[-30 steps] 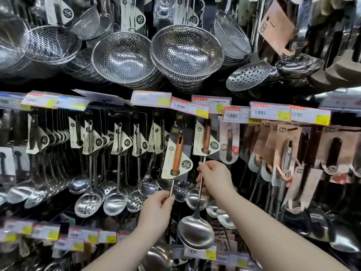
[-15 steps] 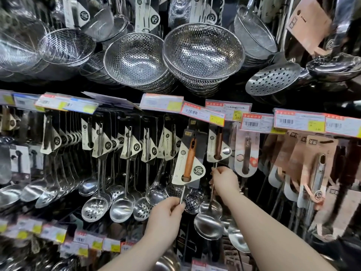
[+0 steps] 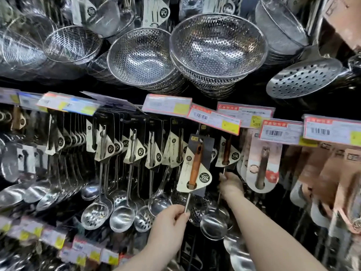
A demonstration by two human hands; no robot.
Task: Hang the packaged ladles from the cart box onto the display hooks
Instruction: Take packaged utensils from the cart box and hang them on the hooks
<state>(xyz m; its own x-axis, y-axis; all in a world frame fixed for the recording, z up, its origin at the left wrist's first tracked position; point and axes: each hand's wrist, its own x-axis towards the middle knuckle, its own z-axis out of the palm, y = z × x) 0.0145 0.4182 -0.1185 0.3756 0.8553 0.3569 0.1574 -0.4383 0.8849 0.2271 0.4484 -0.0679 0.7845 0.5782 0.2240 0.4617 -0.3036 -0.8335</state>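
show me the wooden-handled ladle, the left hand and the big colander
wooden-handled ladle [image 3: 195, 165]: head view, wooden handle
left hand [image 3: 170, 222]: head view, back of hand
big colander [image 3: 216, 45]: head view, inner perforated wall

The right hand [image 3: 231, 183] has reached deeper into the rack, and the steel ladle with a brown wooden handle [image 3: 226, 153] that it pinches has gone back with it. One second ago its cream card stood almost level with the front packaged utensil [image 3: 195, 165]. Now it hangs further back, under the pink price label [image 3: 214, 120]. The ladle's round bowl [image 3: 214, 226] now looks smaller and farther away.
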